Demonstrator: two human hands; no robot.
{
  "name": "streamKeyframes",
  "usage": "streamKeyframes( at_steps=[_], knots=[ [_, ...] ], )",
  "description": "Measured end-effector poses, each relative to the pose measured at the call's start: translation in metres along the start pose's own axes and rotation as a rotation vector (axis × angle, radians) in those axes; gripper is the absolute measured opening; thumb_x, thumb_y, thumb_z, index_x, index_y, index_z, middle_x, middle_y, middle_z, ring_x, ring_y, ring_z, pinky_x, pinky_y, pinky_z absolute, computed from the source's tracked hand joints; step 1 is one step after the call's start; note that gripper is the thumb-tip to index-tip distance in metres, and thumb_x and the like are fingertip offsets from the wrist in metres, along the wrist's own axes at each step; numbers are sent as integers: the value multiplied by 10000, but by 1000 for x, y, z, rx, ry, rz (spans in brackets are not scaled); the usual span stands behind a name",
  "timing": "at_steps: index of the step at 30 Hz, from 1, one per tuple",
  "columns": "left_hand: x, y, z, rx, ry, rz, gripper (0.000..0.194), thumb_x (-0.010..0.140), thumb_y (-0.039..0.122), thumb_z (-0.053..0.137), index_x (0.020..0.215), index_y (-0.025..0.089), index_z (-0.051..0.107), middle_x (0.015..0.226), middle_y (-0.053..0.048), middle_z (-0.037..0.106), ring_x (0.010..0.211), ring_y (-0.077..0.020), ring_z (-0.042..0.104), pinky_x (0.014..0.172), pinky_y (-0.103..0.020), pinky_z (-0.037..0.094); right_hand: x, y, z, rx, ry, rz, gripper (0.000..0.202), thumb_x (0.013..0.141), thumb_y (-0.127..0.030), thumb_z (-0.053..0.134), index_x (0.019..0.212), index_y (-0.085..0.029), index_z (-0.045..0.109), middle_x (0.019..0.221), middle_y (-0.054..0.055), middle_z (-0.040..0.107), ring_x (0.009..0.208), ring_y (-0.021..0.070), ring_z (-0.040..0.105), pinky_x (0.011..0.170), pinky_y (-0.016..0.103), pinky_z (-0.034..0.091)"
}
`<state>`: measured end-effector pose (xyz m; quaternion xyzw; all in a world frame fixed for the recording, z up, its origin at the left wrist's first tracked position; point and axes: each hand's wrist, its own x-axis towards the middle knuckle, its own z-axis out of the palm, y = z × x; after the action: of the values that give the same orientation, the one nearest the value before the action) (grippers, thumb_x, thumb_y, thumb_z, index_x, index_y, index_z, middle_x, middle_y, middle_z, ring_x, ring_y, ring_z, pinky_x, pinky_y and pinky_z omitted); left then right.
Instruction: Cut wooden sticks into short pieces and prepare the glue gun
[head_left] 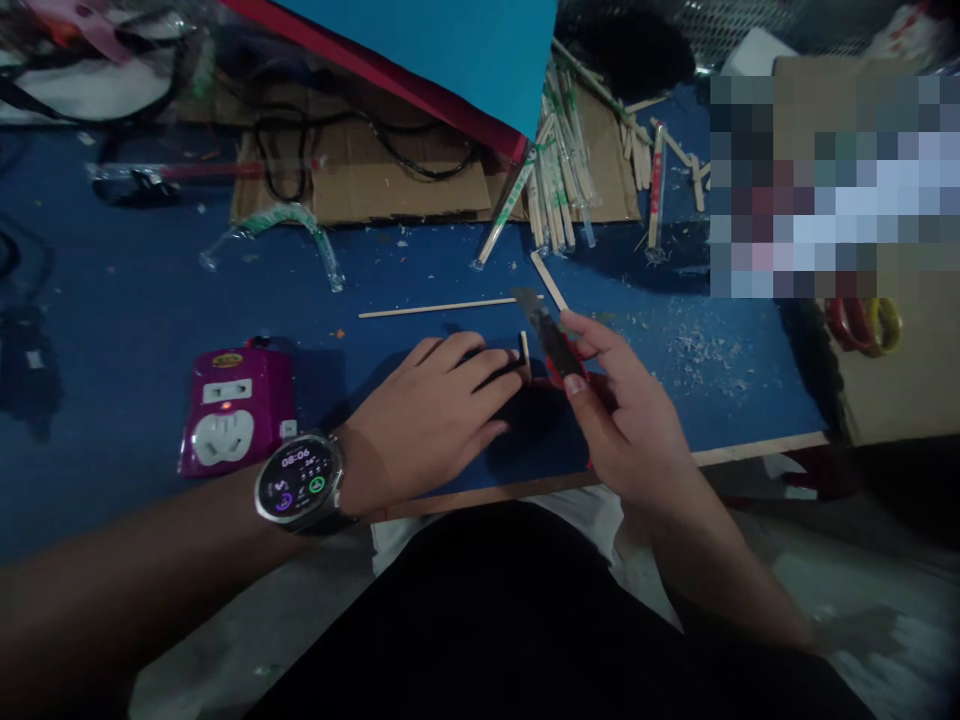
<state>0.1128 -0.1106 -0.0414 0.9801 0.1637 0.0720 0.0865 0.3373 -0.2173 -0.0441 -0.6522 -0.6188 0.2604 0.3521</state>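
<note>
My right hand [626,410] grips a red and black utility knife [556,348], its blade pointing up and to the left. Palm down on the blue table [442,260] is my left hand [442,405], a watch on its wrist; its fingers are bent toward a short wooden piece [525,348]. Whether those fingers hold that piece is hard to tell. Just beyond them lies a long thin stick [442,308]. Another flat stick [549,281] slants between the knife blade and my right index finger.
A purple power socket box [236,410] stands at the left. Wrapped chopsticks [555,180] lie on cardboard [397,175] at the back, under a blue sheet [435,50]. Tape rolls [862,325] sit at the right, and shavings [712,350] are scattered on the table.
</note>
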Motion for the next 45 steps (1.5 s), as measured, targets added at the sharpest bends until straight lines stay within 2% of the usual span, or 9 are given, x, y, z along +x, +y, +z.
streamKeyframes(
  at_steps=[4,6,8,11,14,19,26,34,45],
  knots=[
    [0,0,-1,-15,-21,-2,421,1008,344,736,1386,170,670,1441,-152,698,1285,-398,597,976,-536,544,-2,-3,3,179,-81,22,537,1136,-318,503,1670,-285,462,1520,118,656,1319,295,708,1131,519,608],
    [0,-1,-1,1,-13,9,442,1016,364,735,1412,176,674,1451,-153,695,1296,-403,598,966,-534,546,-3,-1,1,215,-59,57,546,1140,-333,503,1681,-317,434,1496,110,669,1241,280,746,1063,493,644],
    [0,-2,0,23,4,31,447,1046,388,704,1436,171,679,1468,-151,694,1319,-410,596,963,-541,548,-4,3,-6,137,19,53,548,1133,-330,516,1676,-339,439,1483,106,676,1192,280,763,1009,482,660],
    [-1,-3,-1,37,27,59,407,1093,403,634,1406,153,711,1456,-134,719,1322,-406,613,969,-551,554,-5,8,-18,-151,101,-11,538,1106,-297,556,1640,-331,508,1457,112,685,1255,318,721,1024,515,636],
    [-4,-5,-4,52,45,55,293,1120,323,587,1250,140,775,1306,-110,789,1230,-352,669,941,-507,570,-9,7,-27,-321,15,-36,519,1097,-254,553,1612,-316,545,1415,109,689,1276,320,691,1017,500,624],
    [-7,-6,-5,25,9,22,191,1071,134,589,1075,127,781,1066,-104,789,990,-286,705,833,-441,582,-22,-5,-25,-334,-141,-1,492,1100,-205,516,1581,-298,558,1409,103,658,1235,284,687,923,417,635],
    [-6,-6,-4,22,48,-18,348,1061,132,587,1379,91,721,951,-84,733,877,-272,694,753,-421,587,-20,-14,-18,-336,-259,36,685,1041,-154,531,1706,-195,376,1366,157,615,1061,289,687,824,438,638],
    [-7,-7,-5,54,34,-71,286,1088,181,553,1240,128,790,925,-78,728,866,-261,684,740,-402,575,-4,-11,-14,-179,-349,20,702,1033,-160,522,1719,-246,397,1390,122,605,961,220,694,844,412,628],
    [-6,-8,-7,41,-2,-74,318,1101,187,515,1274,127,775,941,-84,721,867,-262,674,747,-405,577,1,-11,-11,-125,-352,-28,699,1002,-128,543,1685,-244,457,1360,132,627,961,219,682,882,426,629]
  ],
)
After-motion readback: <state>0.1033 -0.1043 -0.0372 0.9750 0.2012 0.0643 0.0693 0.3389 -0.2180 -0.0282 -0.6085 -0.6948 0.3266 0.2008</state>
